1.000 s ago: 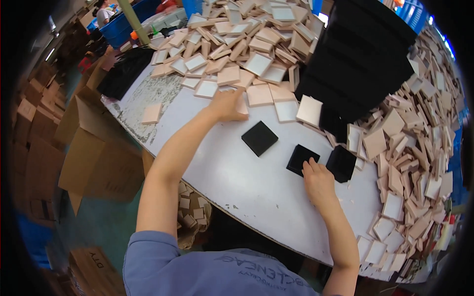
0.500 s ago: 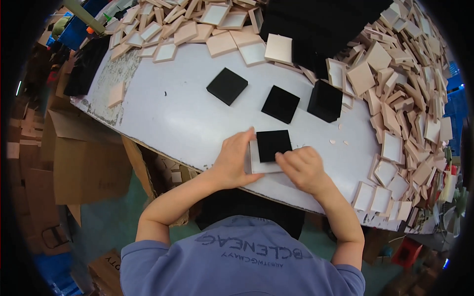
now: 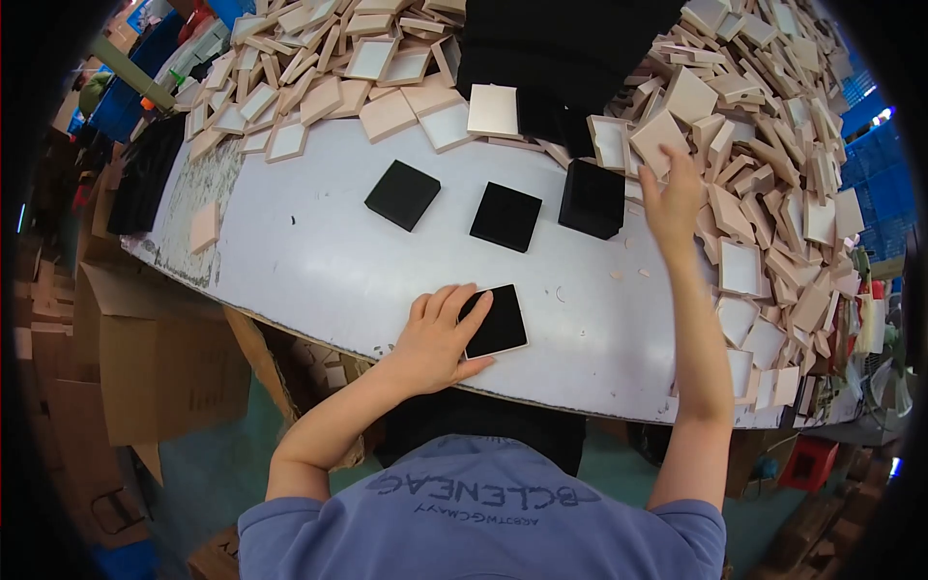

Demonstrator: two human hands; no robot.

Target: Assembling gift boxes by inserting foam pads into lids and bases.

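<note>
Near the table's front edge lies a shallow white-rimmed box (image 3: 525, 341), with a square black insert (image 3: 498, 324) filling it. My left hand (image 3: 440, 340) grips the box at its left side, fingers over the upper left corner and thumb at the near edge. Out to the right, my right hand (image 3: 674, 205) is raised with thumb and fingers apart, nothing in it. It reaches toward a pale pink box piece (image 3: 660, 138) at the pile's edge. Beyond the box are a black square block (image 3: 403, 195), a second black square (image 3: 506, 217) and a taller black stack (image 3: 592, 199).
Heaped pale pink and white box pieces (image 3: 764, 184) line the right side and far edge of the white table (image 3: 329, 251). Black sheets (image 3: 556, 48) cover the far middle. A lone pink piece (image 3: 204, 227) lies at the left; a cardboard carton (image 3: 159, 358) stands below.
The black insert now sits flush in the box. My right hand has let go of it and moved right and away to the pile; my left hand stays on the box.
</note>
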